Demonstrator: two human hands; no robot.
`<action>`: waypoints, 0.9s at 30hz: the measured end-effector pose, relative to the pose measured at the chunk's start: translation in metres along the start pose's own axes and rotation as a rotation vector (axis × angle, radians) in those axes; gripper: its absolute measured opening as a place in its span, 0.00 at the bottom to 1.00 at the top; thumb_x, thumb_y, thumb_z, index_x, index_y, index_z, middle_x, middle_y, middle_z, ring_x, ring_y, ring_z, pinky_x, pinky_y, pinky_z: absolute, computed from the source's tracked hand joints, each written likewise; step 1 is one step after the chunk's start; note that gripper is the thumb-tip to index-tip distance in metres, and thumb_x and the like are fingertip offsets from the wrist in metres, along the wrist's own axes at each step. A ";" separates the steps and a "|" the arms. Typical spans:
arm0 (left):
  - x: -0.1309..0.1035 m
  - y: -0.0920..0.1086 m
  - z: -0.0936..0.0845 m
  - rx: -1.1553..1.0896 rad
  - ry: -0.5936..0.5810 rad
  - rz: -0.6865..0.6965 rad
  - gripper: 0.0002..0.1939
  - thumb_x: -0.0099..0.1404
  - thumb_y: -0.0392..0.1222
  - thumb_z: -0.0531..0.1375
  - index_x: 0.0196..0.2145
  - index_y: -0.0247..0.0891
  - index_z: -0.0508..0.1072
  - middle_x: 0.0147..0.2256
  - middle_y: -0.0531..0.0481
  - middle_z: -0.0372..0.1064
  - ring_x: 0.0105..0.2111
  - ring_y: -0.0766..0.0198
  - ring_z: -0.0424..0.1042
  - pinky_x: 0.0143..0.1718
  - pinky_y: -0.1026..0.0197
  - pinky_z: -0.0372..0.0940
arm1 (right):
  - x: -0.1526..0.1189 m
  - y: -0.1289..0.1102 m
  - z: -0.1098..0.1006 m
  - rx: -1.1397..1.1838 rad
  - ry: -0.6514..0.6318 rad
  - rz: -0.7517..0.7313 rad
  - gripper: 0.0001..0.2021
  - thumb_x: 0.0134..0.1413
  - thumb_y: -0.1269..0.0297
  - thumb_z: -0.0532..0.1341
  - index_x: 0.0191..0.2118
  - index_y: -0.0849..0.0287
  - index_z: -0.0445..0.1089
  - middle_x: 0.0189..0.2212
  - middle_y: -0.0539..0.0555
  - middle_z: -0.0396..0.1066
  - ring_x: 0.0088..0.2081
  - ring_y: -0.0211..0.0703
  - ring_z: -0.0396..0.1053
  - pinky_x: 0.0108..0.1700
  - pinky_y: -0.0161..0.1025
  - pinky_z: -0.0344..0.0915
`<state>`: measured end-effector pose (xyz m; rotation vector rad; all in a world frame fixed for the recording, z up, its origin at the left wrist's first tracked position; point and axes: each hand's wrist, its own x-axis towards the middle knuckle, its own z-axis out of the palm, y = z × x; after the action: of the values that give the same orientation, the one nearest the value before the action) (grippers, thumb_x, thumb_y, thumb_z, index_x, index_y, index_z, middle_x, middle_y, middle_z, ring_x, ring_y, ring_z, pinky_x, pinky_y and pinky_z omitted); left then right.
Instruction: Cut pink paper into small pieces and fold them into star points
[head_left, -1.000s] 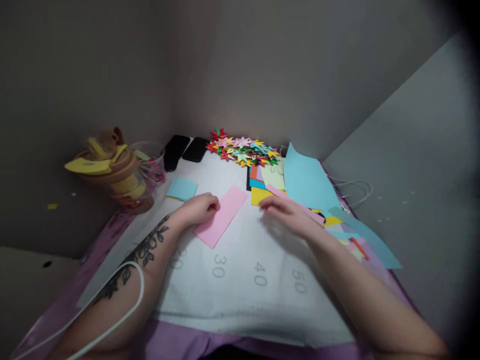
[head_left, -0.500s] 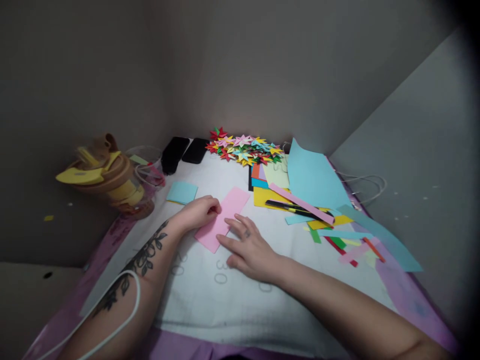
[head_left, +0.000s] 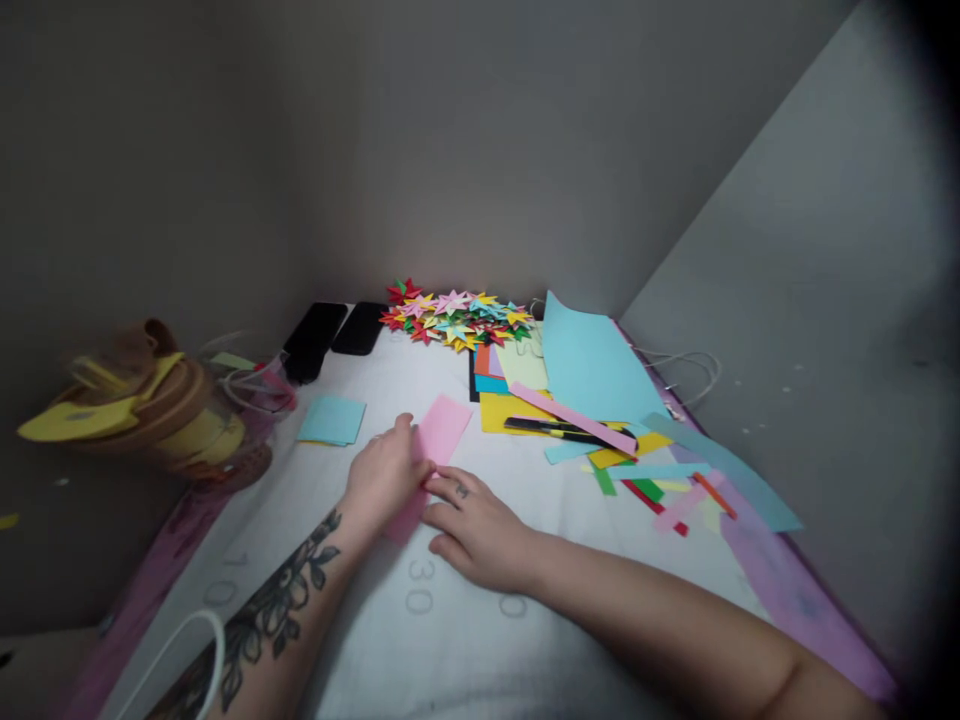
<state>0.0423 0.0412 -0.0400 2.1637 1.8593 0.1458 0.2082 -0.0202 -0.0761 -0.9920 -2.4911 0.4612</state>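
A strip of pink paper lies slantwise on the white sheet in front of me. My left hand bends over its left side, fingers curled and thumb pressed down on the paper. From the right, my right hand touches the paper's right edge with its fingertips, its fingers apart. The two hands nearly meet at the middle of the strip, and the left one covers part of it. Left of the strip sits a small stack of light blue paper squares.
Folded paper stars lie at the back near two black phones. Coloured sheets, a black cutter and paper offcuts spread to the right. A brown and yellow cup stands at the left edge beside cables.
My left hand has moved over the pink paper and pressed down. The strip shows narrower than before. My right fingertips have drawn close to the left hand. The view has shifted.
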 end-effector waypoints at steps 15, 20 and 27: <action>-0.028 0.025 -0.041 0.277 0.071 0.214 0.14 0.63 0.33 0.51 0.45 0.40 0.70 0.40 0.41 0.69 0.41 0.51 0.68 0.37 0.55 0.61 | -0.052 0.101 -0.106 -0.495 0.032 0.624 0.16 0.58 0.72 0.54 0.51 0.60 0.68 0.46 0.62 0.70 0.47 0.54 0.63 0.48 0.48 0.60; -0.030 0.034 -0.021 0.196 -0.127 0.285 0.17 0.58 0.40 0.59 0.46 0.40 0.70 0.43 0.38 0.68 0.43 0.48 0.68 0.39 0.53 0.63 | -0.063 0.126 -0.110 -0.476 -0.048 0.641 0.17 0.57 0.64 0.56 0.51 0.59 0.69 0.45 0.60 0.69 0.48 0.53 0.63 0.49 0.46 0.60; -0.014 0.019 -0.006 0.111 -0.051 0.265 0.26 0.58 0.47 0.61 0.54 0.40 0.64 0.51 0.38 0.64 0.50 0.47 0.63 0.48 0.50 0.60 | -0.066 0.137 -0.104 -0.469 -0.013 0.483 0.19 0.56 0.66 0.57 0.53 0.51 0.67 0.59 0.58 0.58 0.62 0.58 0.48 0.59 0.58 0.50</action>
<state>0.0565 0.0262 -0.0275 2.4586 1.5817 0.0409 0.3810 0.0437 -0.0646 -1.7924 -2.4069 0.0063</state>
